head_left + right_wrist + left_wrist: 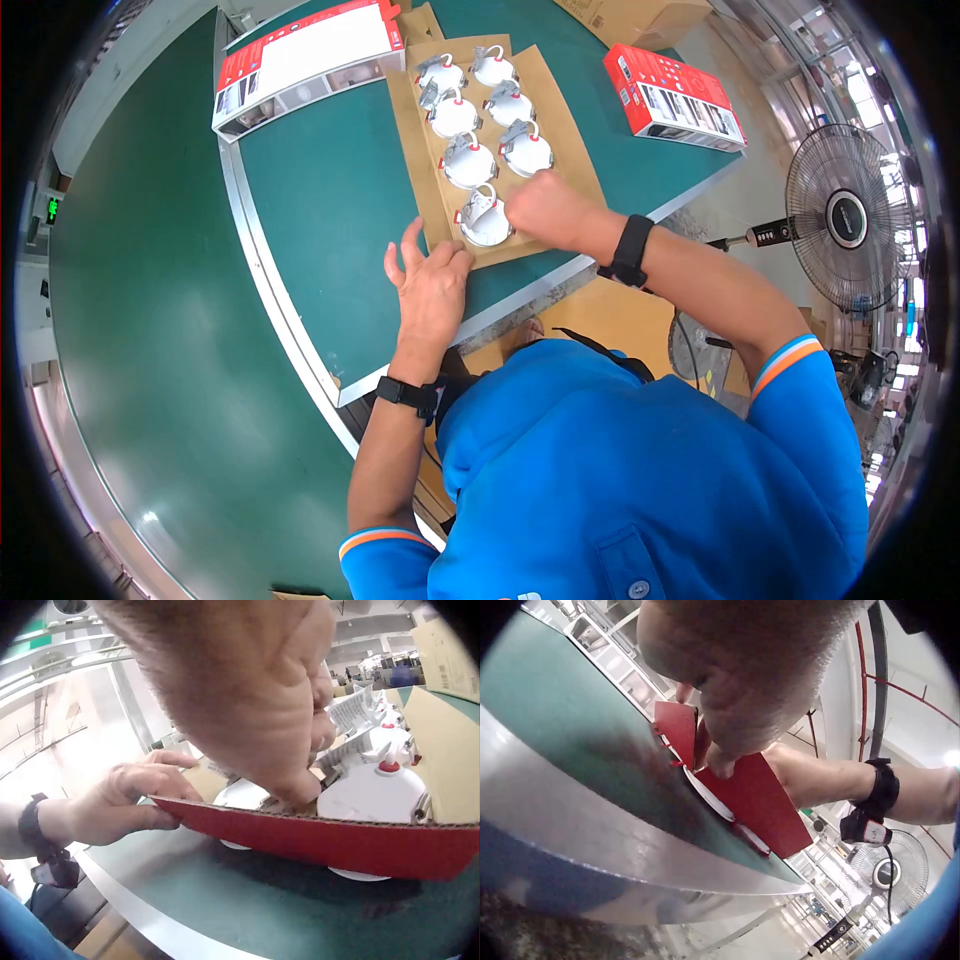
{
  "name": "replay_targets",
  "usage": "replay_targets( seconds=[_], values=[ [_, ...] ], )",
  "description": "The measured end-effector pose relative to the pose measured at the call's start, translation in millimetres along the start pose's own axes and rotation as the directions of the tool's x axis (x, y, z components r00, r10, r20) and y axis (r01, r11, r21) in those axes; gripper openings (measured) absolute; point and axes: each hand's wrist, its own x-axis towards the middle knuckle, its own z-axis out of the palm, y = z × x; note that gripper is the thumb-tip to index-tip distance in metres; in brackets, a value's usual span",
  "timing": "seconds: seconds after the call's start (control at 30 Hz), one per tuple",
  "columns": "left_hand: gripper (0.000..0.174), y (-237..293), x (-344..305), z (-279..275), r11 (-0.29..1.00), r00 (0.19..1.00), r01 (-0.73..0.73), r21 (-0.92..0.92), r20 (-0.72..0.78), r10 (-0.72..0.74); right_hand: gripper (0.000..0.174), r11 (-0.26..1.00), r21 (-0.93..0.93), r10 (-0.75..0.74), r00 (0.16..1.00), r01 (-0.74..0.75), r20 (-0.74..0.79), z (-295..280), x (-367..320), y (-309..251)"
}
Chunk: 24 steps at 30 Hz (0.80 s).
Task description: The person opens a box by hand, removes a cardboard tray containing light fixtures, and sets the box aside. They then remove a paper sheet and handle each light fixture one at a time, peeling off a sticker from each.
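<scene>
The nearest white lamp [487,230] lay at nine o'clock from the closer right hand [552,210], whose grip was hidden; the left hand [432,292] pinched the cardboard tray [563,145].

Green table [310,200] beneath cardboard [555,120], boxes [685,100]

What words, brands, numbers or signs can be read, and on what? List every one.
None can be read with certainty.
Left box, right box, brown carton: print too small.
Silvery packets: print blurred.
Fan badge: too small.
Green display: blurred.
Blue shirt: letters cut off.
</scene>
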Motion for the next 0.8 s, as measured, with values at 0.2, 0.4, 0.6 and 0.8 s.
replay_targets(
  seconds=[0.2, 0.4, 0.6, 0.8],
  values=[
    [0.012, -2, -6, -5, 0.999, 0.999, 0.050, -0.005, -0.013, -0.050, 0.010, 0.936, 0.290, 0.248, 0.959, -0.200, -0.137, -38, -17, 21],
    [0.013, -1, -10, -2, 0.999, 0.997, 0.054, -0.002, -0.050, -0.054, 0.010, 0.926, 0.344, 0.216, 0.967, -0.159, -0.135, -51, -27, 3],
    [0.027, 8, -15, -7, 0.996, 0.994, 0.089, -0.022, -0.062, -0.090, 0.008, 0.859, 0.454, 0.331, 0.933, -0.237, -0.139, -62, -37, 7],
    [0.058, 40, -55, 1, 0.673, 0.852, 0.423, -0.607, 0.014, -0.523, 0.028, 0.499, 0.668, 0.761, 0.648, -0.552, -0.033, -42, -97, 12]
  ],
)
